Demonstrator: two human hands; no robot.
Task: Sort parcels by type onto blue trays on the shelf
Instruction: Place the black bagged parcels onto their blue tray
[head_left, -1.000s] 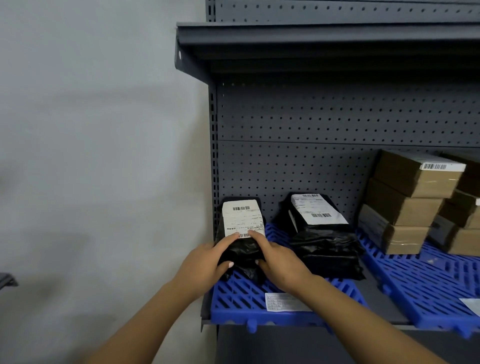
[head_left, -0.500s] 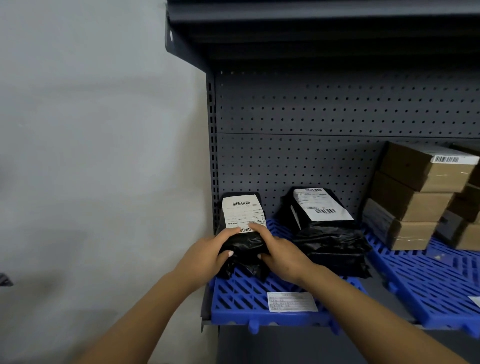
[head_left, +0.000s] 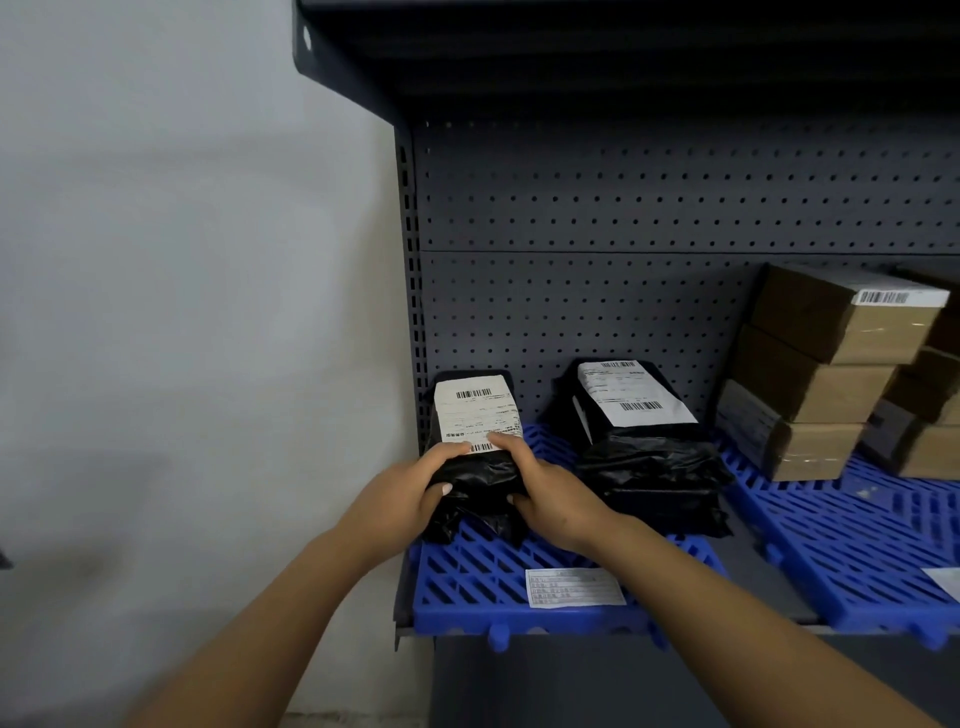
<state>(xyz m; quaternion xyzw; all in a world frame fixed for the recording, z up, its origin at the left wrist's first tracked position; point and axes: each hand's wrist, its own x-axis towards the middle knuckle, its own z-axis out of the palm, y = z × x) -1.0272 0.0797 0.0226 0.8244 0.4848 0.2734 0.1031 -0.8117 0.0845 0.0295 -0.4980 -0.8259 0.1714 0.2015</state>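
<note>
A black plastic parcel (head_left: 475, 415) with a white barcode label lies at the back left of the left blue tray (head_left: 478, 582), its far end against the pegboard. My left hand (head_left: 410, 493) grips its near left side and my right hand (head_left: 545, 493) grips its near right side, thumbs and fingers curled round the bag. To the right on the same tray sits a stack of black parcels (head_left: 644, 457) with a label on top. Brown cardboard boxes (head_left: 810, 374) are stacked on the right blue tray (head_left: 857, 551).
A white label (head_left: 574, 587) is stuck at the front of the left tray. The grey pegboard back (head_left: 623, 218) and the upper shelf (head_left: 571, 47) close in the space above. A pale wall (head_left: 182, 312) lies left of the shelf upright.
The camera has tilted slightly, so the shelf sits a little higher and to the right in view. Both hands stay on the black parcel, which has barely moved on the tray.
</note>
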